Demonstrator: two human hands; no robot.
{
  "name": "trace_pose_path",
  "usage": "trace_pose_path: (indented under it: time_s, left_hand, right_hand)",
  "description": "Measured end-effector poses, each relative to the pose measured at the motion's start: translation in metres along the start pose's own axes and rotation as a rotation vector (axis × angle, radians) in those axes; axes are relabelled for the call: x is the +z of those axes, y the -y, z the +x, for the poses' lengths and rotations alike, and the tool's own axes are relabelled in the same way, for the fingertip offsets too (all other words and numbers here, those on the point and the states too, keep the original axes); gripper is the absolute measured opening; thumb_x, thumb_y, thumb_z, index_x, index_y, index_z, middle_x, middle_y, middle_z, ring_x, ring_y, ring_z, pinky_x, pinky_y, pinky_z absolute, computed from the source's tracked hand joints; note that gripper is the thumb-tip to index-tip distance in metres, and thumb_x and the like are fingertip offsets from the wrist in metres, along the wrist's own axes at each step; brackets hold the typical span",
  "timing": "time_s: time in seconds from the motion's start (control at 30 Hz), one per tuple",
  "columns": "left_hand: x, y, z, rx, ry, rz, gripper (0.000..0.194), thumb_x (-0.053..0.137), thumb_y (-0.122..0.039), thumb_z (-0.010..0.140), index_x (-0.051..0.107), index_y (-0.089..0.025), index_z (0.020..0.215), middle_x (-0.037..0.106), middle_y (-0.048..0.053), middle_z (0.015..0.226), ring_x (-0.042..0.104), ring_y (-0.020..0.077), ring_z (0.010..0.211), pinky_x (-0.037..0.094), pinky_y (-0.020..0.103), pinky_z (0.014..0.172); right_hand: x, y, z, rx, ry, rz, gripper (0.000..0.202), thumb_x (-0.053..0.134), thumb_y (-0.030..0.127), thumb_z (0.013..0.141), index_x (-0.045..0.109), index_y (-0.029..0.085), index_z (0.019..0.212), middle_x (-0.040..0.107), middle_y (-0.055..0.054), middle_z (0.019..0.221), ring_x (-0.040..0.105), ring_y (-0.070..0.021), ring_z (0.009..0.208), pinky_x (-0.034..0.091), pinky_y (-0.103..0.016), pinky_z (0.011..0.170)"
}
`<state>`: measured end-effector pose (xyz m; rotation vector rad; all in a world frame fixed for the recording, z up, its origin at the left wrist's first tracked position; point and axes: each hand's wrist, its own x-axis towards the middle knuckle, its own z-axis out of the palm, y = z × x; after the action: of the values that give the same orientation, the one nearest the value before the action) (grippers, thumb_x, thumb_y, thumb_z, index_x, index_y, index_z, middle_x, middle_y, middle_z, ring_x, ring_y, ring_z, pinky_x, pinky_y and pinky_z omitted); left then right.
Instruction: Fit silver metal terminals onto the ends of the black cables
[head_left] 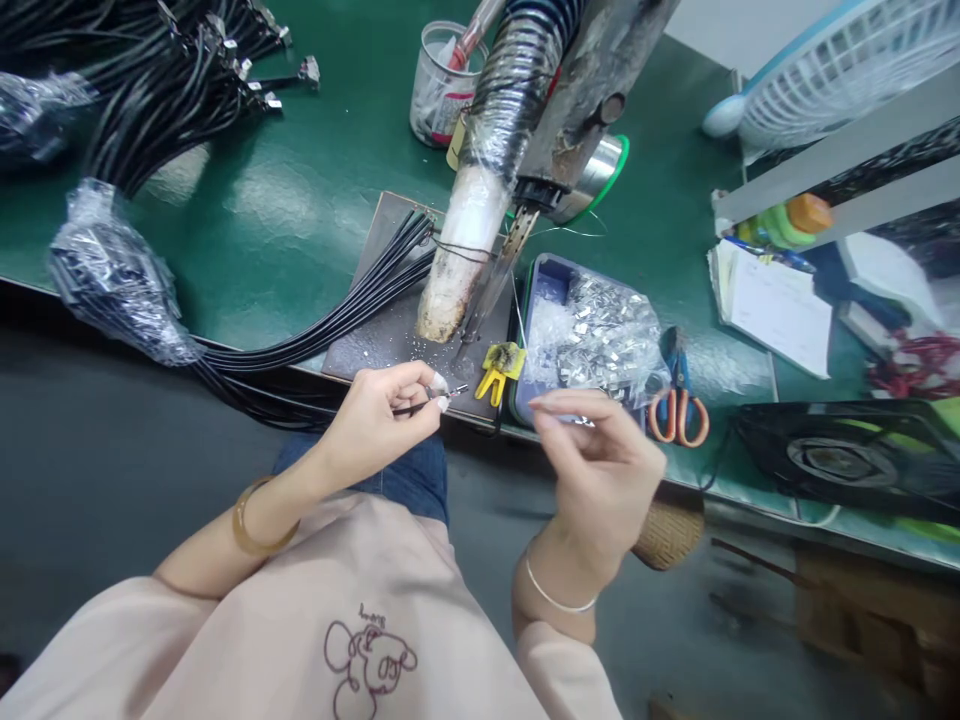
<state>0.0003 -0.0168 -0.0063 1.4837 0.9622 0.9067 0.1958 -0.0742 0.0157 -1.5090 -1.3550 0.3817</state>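
My left hand [382, 415] pinches a black cable, whose small metal end [460, 390] sticks out past the fingertips to the right. To its right is my right hand [600, 450], raised at the front edge of the purple tray [527, 330], thumb and index finger brought together; whether anything is between them is too blurred to tell. Small metal parts [604, 325] in clear plastic fill the tray. A yellow clip [493, 386] lies between the hands. Behind it, a soldering iron [499, 275] points down beside a white-ended hose [457, 260] over the dark board [360, 335].
Black cable bundles [161, 110] lie at the left, one wrapped in plastic [116, 270]. Orange-handled pliers [679, 395] are right of the tray. A plastic cup [442, 90], a solder spool [600, 180], a notepad [784, 310] and a white fan [847, 80] stand farther back.
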Motion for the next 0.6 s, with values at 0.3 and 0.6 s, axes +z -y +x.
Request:
trace_pose_path:
  time_s: [0.3,0.6]
  left_hand:
    - [0.007,-0.001,-0.006,0.182,-0.08,0.181,0.012,0.058,-0.01,0.08,0.053,-0.019,0.073,0.032,-0.012,0.052,0.026,0.0048,0.046,0.026,0.015,0.043]
    - [-0.006,-0.008,-0.012,0.415,0.036,0.351,0.013,0.063,-0.011,0.092,0.073,-0.016,0.084,0.072,0.001,0.071,0.061,0.0103,0.059,0.048,0.019,0.058]
  right_hand:
    - [0.04,0.004,-0.016,0.053,0.085,0.071,0.012,0.064,0.015,0.087,0.074,0.021,0.083,0.073,-0.001,0.082,0.046,-0.0069,0.047,0.036,-0.023,0.044]
    - [-0.036,-0.023,0.016,0.007,0.014,-0.461,0.014,0.069,0.031,0.089,0.075,0.021,0.082,0.07,0.0,0.069,0.046,-0.0107,0.047,0.038,-0.028,0.052]
